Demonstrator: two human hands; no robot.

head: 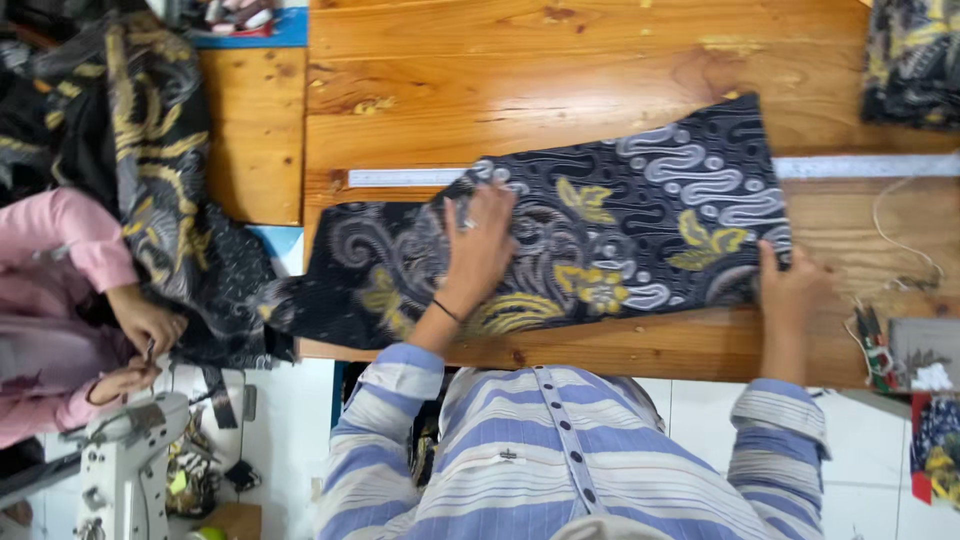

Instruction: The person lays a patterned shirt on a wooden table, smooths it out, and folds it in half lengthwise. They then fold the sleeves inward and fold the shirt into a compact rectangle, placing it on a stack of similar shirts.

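A dark batik fabric piece (620, 230) with grey swirls and yellow flowers lies spread across the wooden table (520, 80). My left hand (478, 252) rests flat on its middle-left part with the fingers spread; it wears a ring and a black wristband. My right hand (790, 292) pinches the fabric's right edge near the table's front. A long white ruler (400, 177) runs under the cloth and comes out again on the right side. My striped sleeves reach in from below.
At the left, another person in a pink sleeve (70, 240) handles dark patterned cloth (150, 150) beside a white sewing machine (125, 460). Scissors (870, 340), a white thread (895, 235) and cloth scraps (935, 445) lie at the right. More batik (915, 60) sits top right.
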